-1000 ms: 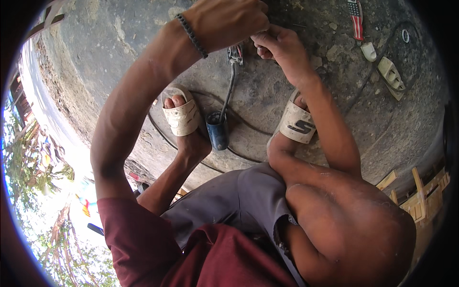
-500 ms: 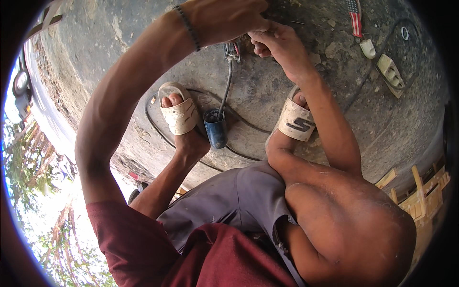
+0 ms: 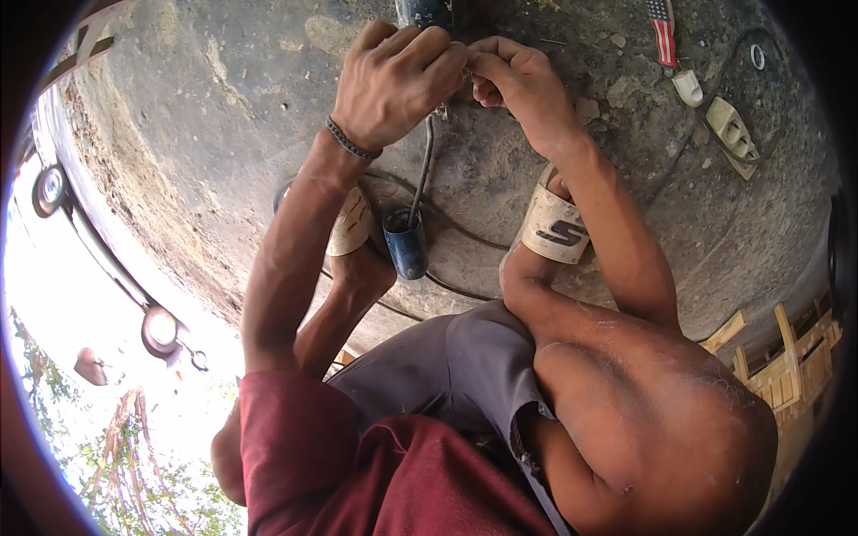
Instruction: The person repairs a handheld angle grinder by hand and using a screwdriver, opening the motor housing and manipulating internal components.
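My left hand (image 3: 398, 85) has its fingers curled into a pinch at the upper middle of the head view. Against its fingertips is my right hand (image 3: 532, 94), with thumb and forefinger pressed together. What they hold is too small or hidden to make out. Below my left hand, a dark cable (image 3: 425, 165) runs down into a blue cup-shaped housing (image 3: 405, 247) between my feet. The cable's upper end, with bits of wire, is mostly behind my left hand. Just beyond that hand, a dark cylindrical part (image 3: 427, 12) is cut off by the upper edge.
Cream sandals (image 3: 556, 225) are on my feet, and a black cable loops around them on the rough ground (image 3: 268, 98). At the upper right lie a white socket block (image 3: 733, 132), a white cap-like piece (image 3: 687, 88), a flag-patterned strip (image 3: 662, 34) and a white ring (image 3: 758, 58).
My left hand and forearm have swung nearer and to the right, covering the wire ends and part of the left sandal. The dark cylinder now shows. My right hand has barely moved.
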Demonstrator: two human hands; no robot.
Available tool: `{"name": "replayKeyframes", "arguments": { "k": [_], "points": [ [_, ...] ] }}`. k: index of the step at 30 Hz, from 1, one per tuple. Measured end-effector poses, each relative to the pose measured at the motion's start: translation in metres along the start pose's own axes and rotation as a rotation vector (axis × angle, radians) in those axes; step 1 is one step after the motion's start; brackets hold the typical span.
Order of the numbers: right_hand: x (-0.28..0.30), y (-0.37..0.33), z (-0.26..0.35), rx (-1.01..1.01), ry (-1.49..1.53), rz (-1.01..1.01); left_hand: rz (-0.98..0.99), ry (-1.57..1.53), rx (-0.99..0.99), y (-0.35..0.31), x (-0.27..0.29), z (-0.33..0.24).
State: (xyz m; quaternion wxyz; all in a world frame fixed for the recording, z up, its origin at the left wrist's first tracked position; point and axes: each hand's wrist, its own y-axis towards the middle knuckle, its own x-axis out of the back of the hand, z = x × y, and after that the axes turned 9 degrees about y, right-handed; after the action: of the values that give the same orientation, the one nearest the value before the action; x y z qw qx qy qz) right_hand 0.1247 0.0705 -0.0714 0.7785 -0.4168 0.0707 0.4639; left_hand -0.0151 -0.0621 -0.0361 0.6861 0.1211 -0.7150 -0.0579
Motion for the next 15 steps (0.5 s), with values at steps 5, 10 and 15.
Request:
{"name": "replayKeyframes", "arguments": {
  "k": [5, 10, 15],
  "points": [
    [-0.002, 0.001, -0.001, 0.065, -0.02, 0.022, -0.127, -0.031, 0.142, -0.012, -0.013, -0.009],
    [-0.006, -0.004, -0.003, 0.138, -0.09, -0.047, -0.121, -0.023, 0.226, -0.02, -0.014, -0.022],
    [-0.002, -0.001, -0.007, 0.218, -0.19, -0.027, -0.006, -0.045, 0.28, -0.029, -0.012, -0.039]
  ]
}}
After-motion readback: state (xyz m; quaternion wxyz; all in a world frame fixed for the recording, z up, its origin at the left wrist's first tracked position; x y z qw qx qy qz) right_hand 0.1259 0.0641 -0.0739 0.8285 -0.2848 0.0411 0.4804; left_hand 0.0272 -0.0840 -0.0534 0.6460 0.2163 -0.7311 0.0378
